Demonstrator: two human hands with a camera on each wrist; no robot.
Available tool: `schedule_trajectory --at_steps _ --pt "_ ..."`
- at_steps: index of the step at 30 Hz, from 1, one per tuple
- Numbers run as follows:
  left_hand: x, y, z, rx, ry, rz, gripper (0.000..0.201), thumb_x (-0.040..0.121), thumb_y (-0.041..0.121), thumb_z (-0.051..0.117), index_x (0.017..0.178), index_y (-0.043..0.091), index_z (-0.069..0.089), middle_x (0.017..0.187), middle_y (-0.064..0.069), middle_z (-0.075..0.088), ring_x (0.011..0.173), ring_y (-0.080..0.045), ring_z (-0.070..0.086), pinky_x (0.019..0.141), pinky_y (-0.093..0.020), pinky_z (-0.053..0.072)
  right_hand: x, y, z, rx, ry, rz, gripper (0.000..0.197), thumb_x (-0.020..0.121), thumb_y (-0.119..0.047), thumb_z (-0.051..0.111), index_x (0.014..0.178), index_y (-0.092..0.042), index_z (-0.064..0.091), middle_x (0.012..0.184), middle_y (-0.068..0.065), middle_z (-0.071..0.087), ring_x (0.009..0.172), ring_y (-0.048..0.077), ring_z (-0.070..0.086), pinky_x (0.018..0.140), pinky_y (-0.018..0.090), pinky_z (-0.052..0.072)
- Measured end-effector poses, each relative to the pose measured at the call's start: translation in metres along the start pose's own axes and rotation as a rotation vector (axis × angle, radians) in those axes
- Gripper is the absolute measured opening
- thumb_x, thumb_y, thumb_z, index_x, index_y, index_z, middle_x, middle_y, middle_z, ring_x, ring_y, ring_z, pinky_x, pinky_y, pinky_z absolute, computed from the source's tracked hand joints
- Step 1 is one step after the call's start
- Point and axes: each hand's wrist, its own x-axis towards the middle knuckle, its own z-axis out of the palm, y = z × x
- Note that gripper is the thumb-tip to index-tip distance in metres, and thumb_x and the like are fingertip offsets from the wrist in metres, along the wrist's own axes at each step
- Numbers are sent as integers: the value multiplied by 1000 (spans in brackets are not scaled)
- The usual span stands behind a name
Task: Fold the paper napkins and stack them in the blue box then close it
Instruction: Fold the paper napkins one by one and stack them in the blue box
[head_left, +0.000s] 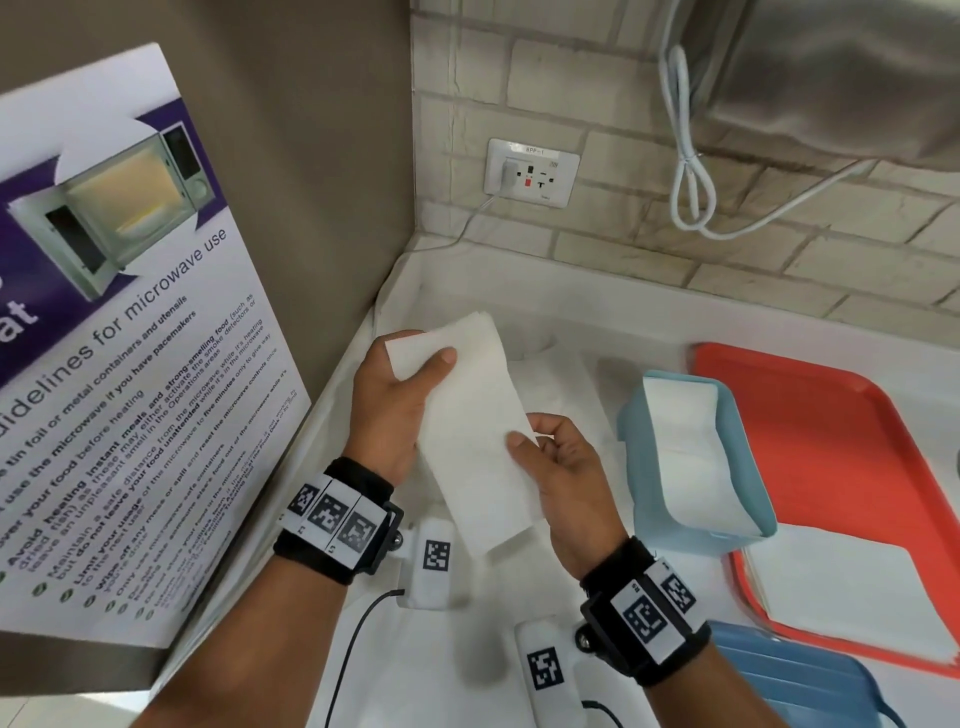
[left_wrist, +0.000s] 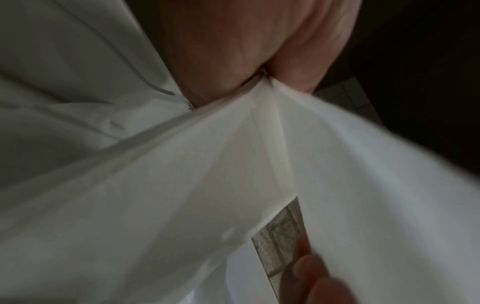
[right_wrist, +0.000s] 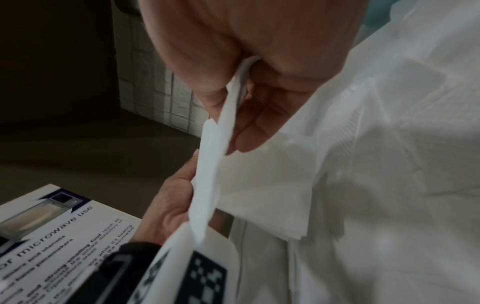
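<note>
Both hands hold one folded paper napkin (head_left: 475, 431) up off the white-covered counter (head_left: 415, 675), near its back left corner. The left hand (head_left: 395, 410) pinches the napkin's far end, thumb on top and fingers underneath, and the left wrist view shows the paper (left_wrist: 207, 185) pulled tight out of that pinch. The right hand (head_left: 566, 483) pinches the napkin's right edge nearer its close end, thumb on the upper face; in the right wrist view the paper's edge (right_wrist: 210, 174) runs from between thumb and fingers toward the left hand (right_wrist: 168, 207). The blue box (head_left: 639, 467) stands open just right of the hands, on the left edge of an orange tray (head_left: 831, 415), with folded white napkins (head_left: 696, 452) already stacked inside it. More unfolded white sheets (head_left: 841, 587) lie on the tray's near part, and the box's blue lid (head_left: 795, 680) lies at the counter's near right edge. A microwave notice board (head_left: 130, 338) leans at the left.
</note>
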Motion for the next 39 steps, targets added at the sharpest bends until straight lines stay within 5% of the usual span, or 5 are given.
schedule_trajectory --at_steps 9,15,20,27,39 --pt "-4 3 2 165 -140 103 43 76 18 88 105 24 57 105 -2 69 94 -15 69 81 -38 59 15 -3 -5 -526 -133 -227 71 78 -59 77 138 -40 45 135 -28 51 123 -11 47 92 6 40" --pt "-6 4 9 143 -67 98 51 83 2 83 110 22 45 101 -3 64 84 -11 68 75 -34 59 22 -4 8 -330 -127 -220 23 97 -35 65 115 -20 64 112 -2 74 105 17 71 95 49 56" --pt "-16 3 6 -167 -185 -258 74 86 13 79 150 14 42 128 -12 72 114 -28 72 84 -42 62 24 -3 9 -285 -37 -191 26 95 -45 64 109 -23 65 108 -2 76 101 19 72 94 54 55" --pt "-17 8 0 -183 -195 -321 41 91 17 73 129 5 68 124 -14 74 114 -32 71 93 -49 60 20 -8 0 -344 -208 -117 30 92 -29 72 119 -15 67 112 0 76 102 21 73 91 45 58" --pt "0 23 -31 262 105 176 15 89 16 80 98 24 70 104 1 76 95 -17 73 85 -39 60 47 18 -44 -747 -60 67 4 91 -27 73 91 -22 72 92 0 73 70 10 67 63 17 52"
